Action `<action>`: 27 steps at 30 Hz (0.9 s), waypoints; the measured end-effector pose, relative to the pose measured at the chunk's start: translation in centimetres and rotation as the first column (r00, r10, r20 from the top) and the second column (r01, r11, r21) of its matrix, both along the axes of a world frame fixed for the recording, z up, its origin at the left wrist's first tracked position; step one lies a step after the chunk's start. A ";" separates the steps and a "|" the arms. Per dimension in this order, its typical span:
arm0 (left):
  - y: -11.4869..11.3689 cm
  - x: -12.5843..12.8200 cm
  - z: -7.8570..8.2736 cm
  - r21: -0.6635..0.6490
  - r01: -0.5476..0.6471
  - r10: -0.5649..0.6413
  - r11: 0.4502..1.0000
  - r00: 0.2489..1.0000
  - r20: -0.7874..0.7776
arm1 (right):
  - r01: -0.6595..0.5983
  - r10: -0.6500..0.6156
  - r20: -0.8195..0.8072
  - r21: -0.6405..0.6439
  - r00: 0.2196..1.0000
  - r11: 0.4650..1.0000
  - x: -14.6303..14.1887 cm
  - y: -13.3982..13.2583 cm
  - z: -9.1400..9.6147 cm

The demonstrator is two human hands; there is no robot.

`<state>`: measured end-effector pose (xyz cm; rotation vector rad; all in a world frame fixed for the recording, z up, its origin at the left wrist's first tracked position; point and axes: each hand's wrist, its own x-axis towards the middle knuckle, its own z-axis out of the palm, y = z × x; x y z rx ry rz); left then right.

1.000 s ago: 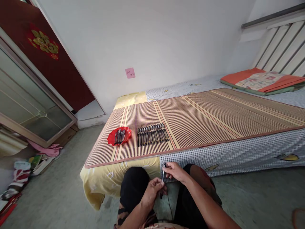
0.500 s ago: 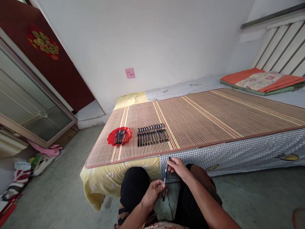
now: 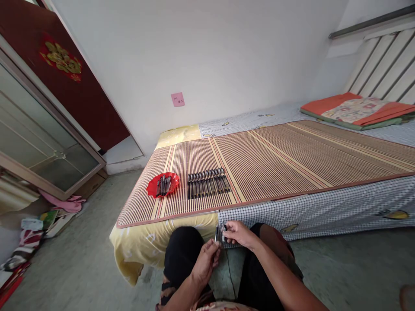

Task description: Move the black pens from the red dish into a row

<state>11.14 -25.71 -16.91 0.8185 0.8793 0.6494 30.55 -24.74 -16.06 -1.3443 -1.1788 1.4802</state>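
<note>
My left hand [image 3: 206, 260] and my right hand [image 3: 237, 233] meet over my knees, just in front of the bed's edge. The left hand pinches a slim pen part [image 3: 216, 233] held upright. Beside it, the right hand's fingers are closed on a small dark pen piece [image 3: 223, 233]. On the bamboo mat [image 3: 279, 160] lies a neat row of several dark pens [image 3: 207, 182]. To its left a red dish [image 3: 162, 184] holds several more pens.
The bed has a yellow sheet corner [image 3: 152, 246] and a checked sheet [image 3: 324, 211]. An orange folded quilt [image 3: 359, 110] lies at the far right. A glass-fronted cabinet [image 3: 42, 142] and a pile of cloth and papers [image 3: 39, 224] stand on the floor at the left.
The long pen held between both hands half a second ago now shows as two pieces. My left hand has risen towards the right hand, which has shifted slightly left.
</note>
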 end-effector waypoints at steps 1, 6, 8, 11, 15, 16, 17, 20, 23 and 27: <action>0.0 0.0 -0.1 0.023 0.001 -0.001 1.000 1.000 -0.003 | -0.009 0.009 0.001 -0.003 1.000 1.000 -0.1 -0.1 0.1; 0.0 0.2 -0.2 0.061 0.030 -0.029 0.998 1.000 -0.011 | -0.048 0.048 -0.001 -0.009 0.999 0.999 -0.4 -0.6 0.4; 0.0 0.2 0.0 0.051 0.050 -0.049 0.997 0.999 -0.014 | -0.056 0.056 -0.011 0.003 0.998 0.998 -0.5 -0.7 0.4; -0.1 0.2 0.3 0.041 0.068 -0.067 0.997 0.998 -0.013 | -0.066 0.066 -0.019 0.011 0.998 0.998 -0.6 -0.8 0.3; 0.0 0.2 0.7 0.042 0.063 -0.063 0.997 0.998 0.006 | -0.063 0.063 -0.036 -0.009 0.997 0.998 -0.5 -0.7 0.6; 0.0 0.2 0.7 0.039 0.057 -0.058 0.998 0.998 0.012 | -0.059 0.059 -0.039 -0.017 0.998 0.998 -0.5 -0.7 0.7; 0.0 0.2 0.8 0.035 0.048 -0.049 0.998 0.999 0.018 | -0.056 0.055 -0.040 -0.024 0.998 0.998 -0.5 -0.7 0.8; 0.0 0.2 0.9 0.020 0.027 -0.028 0.999 0.999 0.036 | -0.045 0.044 -0.041 -0.025 0.998 0.999 -0.4 -0.8 1.2; -0.1 0.2 1.0 0.018 0.031 -0.032 0.999 0.999 0.042 | -0.035 0.034 -0.041 -0.019 0.999 0.999 -0.3 -0.9 1.2; 0.0 0.2 1.0 0.013 0.035 -0.035 0.999 0.999 0.037 | -0.032 0.032 -0.037 -0.019 0.999 0.999 -0.3 -0.8 0.8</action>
